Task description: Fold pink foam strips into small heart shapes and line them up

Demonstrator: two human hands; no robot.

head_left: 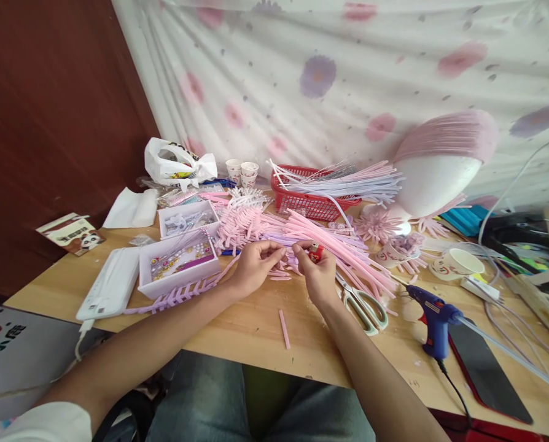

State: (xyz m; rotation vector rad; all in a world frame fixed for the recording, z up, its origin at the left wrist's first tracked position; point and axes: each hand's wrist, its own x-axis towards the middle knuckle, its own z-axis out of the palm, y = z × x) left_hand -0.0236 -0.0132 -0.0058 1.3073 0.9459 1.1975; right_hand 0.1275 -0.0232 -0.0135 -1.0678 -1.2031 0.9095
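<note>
Over the middle of the table my left hand [256, 265] is closed, thumb and fingertips pinched together. What sits in that pinch, if anything, is too small to make out. Close beside it, my right hand [318, 270] is curled around a small red lighter [315, 252] with a metal end showing. Its thumb and forefinger point at the left fingertips. Behind both hands lies a heap of pink pipe cleaners [323, 232], with short bent pink pieces [242, 224] to the left. A single cut pink piece [284, 329] lies nearer the front edge. Scissors [364, 307] rest right of my right hand.
A blue glue gun [435, 319] and a phone [489, 371] lie at right. A red basket [302, 202] of pipe cleaners stands behind, near a white head form [435, 178]. Boxes of beads [180, 270] and a white power bank [109, 283] are at left.
</note>
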